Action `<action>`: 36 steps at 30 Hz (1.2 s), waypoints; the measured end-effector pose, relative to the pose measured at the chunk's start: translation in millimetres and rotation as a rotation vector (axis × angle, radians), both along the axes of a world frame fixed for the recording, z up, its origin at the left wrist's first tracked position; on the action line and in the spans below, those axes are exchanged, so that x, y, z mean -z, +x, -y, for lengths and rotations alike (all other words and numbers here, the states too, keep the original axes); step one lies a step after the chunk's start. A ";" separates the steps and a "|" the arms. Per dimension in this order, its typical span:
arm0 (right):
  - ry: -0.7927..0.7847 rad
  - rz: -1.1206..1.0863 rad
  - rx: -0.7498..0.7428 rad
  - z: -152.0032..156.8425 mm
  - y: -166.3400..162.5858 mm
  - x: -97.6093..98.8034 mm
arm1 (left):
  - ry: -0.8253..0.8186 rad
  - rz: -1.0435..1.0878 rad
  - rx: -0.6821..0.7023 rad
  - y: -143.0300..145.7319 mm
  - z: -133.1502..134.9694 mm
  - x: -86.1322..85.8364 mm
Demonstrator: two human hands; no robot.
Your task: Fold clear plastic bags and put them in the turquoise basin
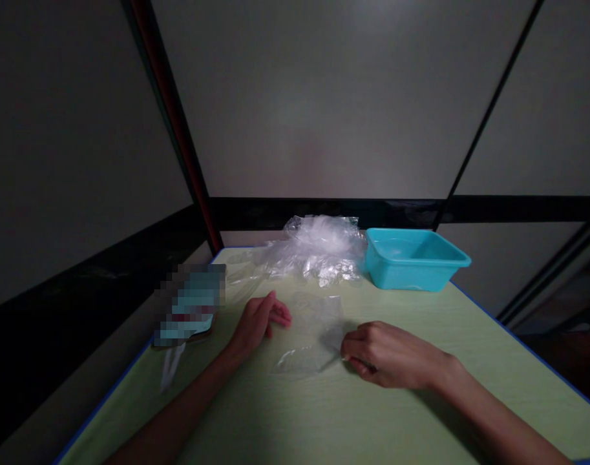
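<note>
A clear plastic bag (308,332) lies flat on the table between my hands. My right hand (384,354) is closed, its thumb and fingertips pinching the bag's right edge near the lower corner. At the bag's left side, my left hand (263,321) is on edge with the fingers loosely curved and apart from the thumb, nothing seen in it. Beyond both hands lies a crumpled heap of clear plastic bags (318,248).
A turquoise plastic basin (411,274) stands at the back right of the pale green table (295,429). At the left edge lies a blurred-out flat object (192,307) with a whitish strip (171,368) below it. A wall (304,116) rises behind the table.
</note>
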State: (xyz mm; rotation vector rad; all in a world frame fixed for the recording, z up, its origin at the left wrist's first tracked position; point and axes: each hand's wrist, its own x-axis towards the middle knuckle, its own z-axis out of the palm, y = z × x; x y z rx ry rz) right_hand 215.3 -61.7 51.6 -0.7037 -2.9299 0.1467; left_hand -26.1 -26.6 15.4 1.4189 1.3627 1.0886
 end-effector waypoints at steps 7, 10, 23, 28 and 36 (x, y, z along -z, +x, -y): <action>0.068 0.057 -0.088 -3.5 -4.6 1.4 | 0.012 -0.003 0.006 -0.2 0.2 2.2; 0.094 0.034 -0.101 -3.9 -5.7 -0.4 | 0.020 -0.002 0.005 0.4 1.4 1.7; 0.035 0.000 -0.076 -4.8 -2.3 3.5 | 0.051 -0.009 -0.067 -0.4 1.3 -0.6; -0.012 -0.017 -0.063 -3.0 -3.3 1.3 | 0.098 0.005 -0.077 -1.3 0.5 -1.3; -0.207 -0.152 0.006 -9.4 -1.7 -1.9 | 0.156 0.014 -0.094 -1.5 -0.1 -3.0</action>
